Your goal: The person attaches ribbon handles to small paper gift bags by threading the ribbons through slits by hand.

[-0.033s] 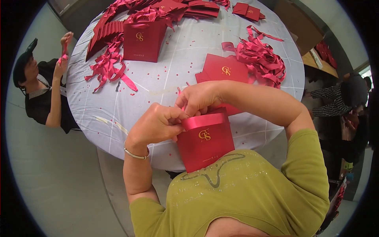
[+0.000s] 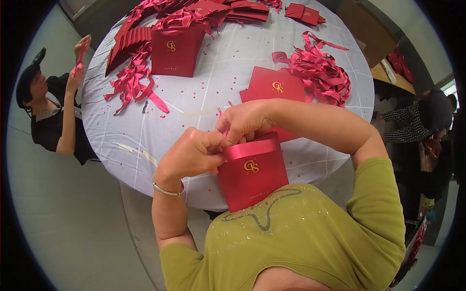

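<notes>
A red paper gift bag [image 2: 255, 184] leans against my front at the near table edge, its gold emblem facing me. A pink ribbon [image 2: 252, 149] runs across its top edge as a handle. At the bag's upper left corner my left hand [image 2: 191, 151] is closed, with thumb and fingers pinching the ribbon. My right hand [image 2: 247, 120] reaches over the bag's mouth and pinches at the same corner, its fingertips against those of the left. A thin ribbon end shows just past the right knuckles. The exact grip between the fingertips is partly hidden.
Flat red bags [image 2: 276, 85] lie beyond my right forearm, beside a heap of pink ribbons [image 2: 320, 72]. A standing red bag [image 2: 177, 53], more ribbons [image 2: 133, 85] and stacked bags [image 2: 247, 12] cover the far side. Another person [image 2: 56, 104] holds a ribbon at the left.
The other person's upper hand at the left has risen slightly with the ribbon. My hands and the bag stay in place.
</notes>
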Action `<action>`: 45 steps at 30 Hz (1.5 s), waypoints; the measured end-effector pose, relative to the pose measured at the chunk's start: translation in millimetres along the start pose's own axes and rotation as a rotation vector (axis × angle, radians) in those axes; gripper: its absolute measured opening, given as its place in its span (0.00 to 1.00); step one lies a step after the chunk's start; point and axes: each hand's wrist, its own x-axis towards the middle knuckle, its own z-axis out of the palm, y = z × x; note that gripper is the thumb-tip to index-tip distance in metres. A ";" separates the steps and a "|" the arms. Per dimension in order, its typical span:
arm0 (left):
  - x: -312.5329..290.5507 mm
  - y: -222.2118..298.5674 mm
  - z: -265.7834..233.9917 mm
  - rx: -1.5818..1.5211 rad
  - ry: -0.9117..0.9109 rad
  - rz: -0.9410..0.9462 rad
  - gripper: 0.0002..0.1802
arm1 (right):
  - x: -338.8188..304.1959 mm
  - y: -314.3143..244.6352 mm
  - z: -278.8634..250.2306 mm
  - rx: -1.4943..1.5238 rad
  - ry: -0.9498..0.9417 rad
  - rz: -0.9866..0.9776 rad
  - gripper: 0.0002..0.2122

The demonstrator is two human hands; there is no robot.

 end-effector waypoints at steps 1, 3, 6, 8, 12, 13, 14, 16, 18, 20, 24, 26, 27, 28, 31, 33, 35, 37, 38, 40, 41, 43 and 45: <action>0.1 -0.2 0.0 0.019 -0.002 0.009 0.09 | 1.1 0.5 1.0 0.015 0.009 0.010 0.08; 0.4 -2.4 -0.3 0.038 -0.003 0.017 0.09 | 2.0 2.0 3.8 0.031 0.017 0.019 0.08; -0.2 -6.6 -1.1 0.035 -0.007 -0.001 0.07 | 1.4 3.3 10.9 0.005 0.144 0.009 0.09; 0.7 -7.2 -2.9 0.147 -0.025 0.057 0.06 | -4.4 1.4 17.2 -0.069 0.284 -0.077 0.09; 4.9 -5.8 0.6 0.199 -0.005 0.061 0.04 | -6.3 5.4 16.0 -0.103 0.446 -0.238 0.09; 4.5 -6.3 2.1 0.145 -0.020 0.042 0.03 | -7.9 0.4 14.3 -0.097 0.518 -0.273 0.09; 3.4 -6.5 3.0 0.090 -0.034 0.022 0.03 | -11.0 -4.2 14.4 -0.156 0.611 -0.327 0.08; 7.7 -1.9 2.9 0.098 -0.058 0.033 0.03 | 14.5 8.9 -23.4 -0.477 0.829 -0.653 0.07; 8.3 -1.8 3.0 0.098 -0.074 0.036 0.04 | 13.8 -3.9 -38.6 -0.497 0.904 -0.664 0.06; 10.8 -3.2 3.4 0.116 -0.064 -0.005 0.08 | 13.3 -8.8 -41.1 -0.525 0.962 -0.668 0.06; 10.1 -6.3 1.6 0.086 -0.040 -0.007 0.12 | 15.0 2.1 -34.1 -0.680 1.010 -0.689 0.08; 10.1 -9.2 0.6 0.126 -0.027 -0.064 0.11 | 7.0 6.1 -34.6 -0.632 1.013 -0.699 0.08; 11.3 -8.1 -0.5 0.126 -0.024 -0.061 0.11 | -0.7 7.2 -34.6 -0.584 1.022 -0.708 0.08; 12.0 -7.2 -2.2 0.089 -0.067 -0.137 0.11 | -11.2 5.5 -27.2 -0.642 1.073 -0.703 0.08; 13.3 -7.8 -2.9 0.041 -0.102 -0.184 0.08 | -39.5 14.0 -19.4 -0.661 1.104 -0.700 0.09; 12.5 -9.2 -3.7 0.029 -0.087 -0.159 0.07 | -60.1 21.5 -12.8 -0.654 1.045 -0.633 0.09; 11.4 -10.2 -4.9 0.015 0.033 -0.143 0.07 | -74.8 34.1 -7.8 -0.669 0.966 -0.516 0.10; 11.3 -14.6 -5.5 0.025 0.093 -0.152 0.08 | -87.9 44.9 0.2 -0.813 0.958 -0.388 0.10; 10.4 -18.3 -6.2 0.035 0.147 -0.165 0.09 | -90.3 48.6 5.1 -0.836 0.962 -0.354 0.12; 11.7 -22.2 -6.8 -0.002 0.120 -0.202 0.10 | -96.7 56.4 14.2 -0.742 0.911 -0.338 0.15; 12.8 -23.3 -7.4 -0.039 0.079 -0.241 0.11 | -92.7 64.5 16.5 -0.619 0.885 -0.363 0.15; 16.1 -22.1 -5.5 -0.021 0.064 -0.225 0.12 | -91.8 65.8 22.6 -0.364 0.824 -0.303 0.16; 18.0 -24.8 -5.7 -0.013 0.006 -0.210 0.14 | -86.5 72.7 18.9 -0.262 0.780 -0.311 0.16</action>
